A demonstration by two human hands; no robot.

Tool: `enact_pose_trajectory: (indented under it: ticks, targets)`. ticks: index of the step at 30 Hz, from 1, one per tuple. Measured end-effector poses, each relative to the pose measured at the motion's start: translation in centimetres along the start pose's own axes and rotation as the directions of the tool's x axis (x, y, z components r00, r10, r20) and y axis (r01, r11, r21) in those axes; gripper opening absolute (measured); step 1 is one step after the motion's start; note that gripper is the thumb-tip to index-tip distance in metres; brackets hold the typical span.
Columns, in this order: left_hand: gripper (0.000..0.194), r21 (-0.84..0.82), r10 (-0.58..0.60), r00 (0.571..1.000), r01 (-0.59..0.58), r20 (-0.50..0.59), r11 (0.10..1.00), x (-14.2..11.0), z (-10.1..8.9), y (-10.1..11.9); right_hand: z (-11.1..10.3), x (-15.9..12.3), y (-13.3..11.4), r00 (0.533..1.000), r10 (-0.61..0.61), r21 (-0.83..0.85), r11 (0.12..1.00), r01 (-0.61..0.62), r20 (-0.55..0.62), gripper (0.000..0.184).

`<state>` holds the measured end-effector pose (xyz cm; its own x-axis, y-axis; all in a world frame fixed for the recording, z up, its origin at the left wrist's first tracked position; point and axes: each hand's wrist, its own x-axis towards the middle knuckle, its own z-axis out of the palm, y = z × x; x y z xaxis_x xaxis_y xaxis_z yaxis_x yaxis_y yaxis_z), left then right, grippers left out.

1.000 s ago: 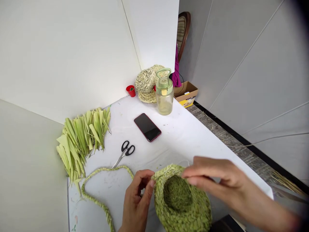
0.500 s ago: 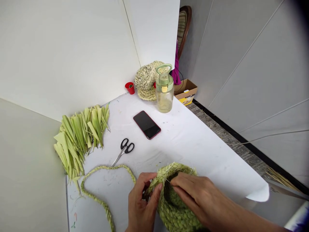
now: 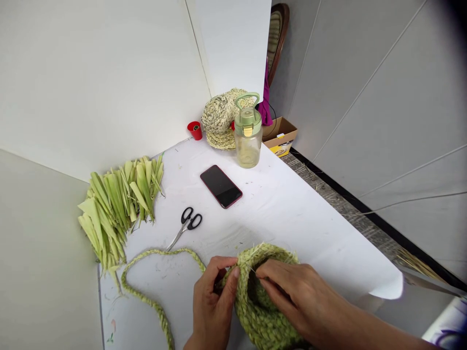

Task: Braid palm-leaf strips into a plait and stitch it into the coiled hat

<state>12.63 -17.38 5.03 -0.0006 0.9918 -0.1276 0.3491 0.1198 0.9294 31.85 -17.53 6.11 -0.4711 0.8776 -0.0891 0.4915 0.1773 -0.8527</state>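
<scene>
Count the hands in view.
2: the left hand pinches the edge of the green woven piece; the right hand has its fingertips at its opening.

Pinching the rim of a green braided vessel (image 3: 260, 323) with the left hand (image 3: 215, 301); dipping into its opening with the right hand (image 3: 297, 291), perhaps gripping something too fine to make out. Spread to the left on the tabletop (image 3: 299, 214): a curving loose braid (image 3: 158, 310), scissors (image 3: 185, 225) and piled husks (image 3: 120, 194). Farther back: a dark phone (image 3: 221, 186), then a clear bottle (image 3: 248, 146) before pale woven work (image 3: 219, 116), with a red cup (image 3: 195, 131) just beside.
</scene>
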Motion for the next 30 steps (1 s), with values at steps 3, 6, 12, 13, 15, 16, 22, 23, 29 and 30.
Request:
enact_pose_trajectory:
  ticks: [3, 6, 12, 13, 15, 16, 22, 23, 29, 30]
  targets:
    - [0.021, -0.030, 0.000, 1.000, 0.000, -0.027, 1.000, 0.0, 0.2, 0.5, -0.1, -0.2, 0.1, 1.000, 0.022, 0.002, 1.000, -0.022, 0.012, 0.018]
    - [0.022, -0.079, -0.022, 0.999, 0.019, -0.040, 0.997, -0.1, 0.3, 0.6, -0.1, -0.2, 0.1, 1.000, 0.024, 0.028, 0.999, -0.024, 0.013, 0.018]
    - [0.024, -0.099, -0.063, 0.998, 0.060, -0.032, 0.993, -0.2, 0.3, 0.4, -0.2, -0.1, -0.1, 0.999, -0.035, 0.066, 0.997, 0.038, -0.033, 0.018]
    - [0.024, -0.100, -0.061, 0.998, 0.058, -0.030, 0.993, -0.2, 0.3, 0.4, -0.2, -0.1, -0.1, 0.998, -0.042, 0.062, 0.997, 0.045, -0.040, 0.018]
    - [0.023, -0.106, -0.052, 0.998, 0.049, -0.032, 0.993, -0.2, 0.3, 0.5, -0.4, 0.0, -0.3, 0.998, -0.050, 0.047, 0.998, 0.052, -0.042, 0.018]
    - [0.023, -0.108, -0.046, 0.998, 0.042, -0.035, 0.993, -0.2, 0.3, 0.6, -0.5, 0.0, -0.3, 0.998, -0.049, 0.040, 0.998, 0.050, -0.037, 0.019]
    - [0.023, -0.123, -0.040, 0.998, 0.035, -0.038, 0.992, 0.0, 0.3, 0.6, -0.7, 0.3, -0.5, 0.998, -0.054, 0.068, 0.996, 0.056, -0.027, 0.019]
    - [0.024, -0.130, -0.051, 0.998, 0.046, -0.036, 0.990, 0.0, 0.3, 0.5, -0.6, 0.4, -0.5, 0.998, -0.062, 0.080, 0.995, 0.065, -0.032, 0.019]
    - [0.028, -0.187, -0.142, 0.990, 0.139, -0.003, 0.973, 0.1, 0.4, 0.0, 0.1, 0.8, -0.1, 0.993, -0.088, 0.082, 0.992, 0.094, -0.075, 0.021]
    - [0.028, -0.198, -0.146, 0.989, 0.144, 0.006, 0.970, 0.1, 0.4, -0.1, 0.3, 0.8, 0.0, 0.992, -0.091, 0.080, 0.992, 0.098, -0.084, 0.021]
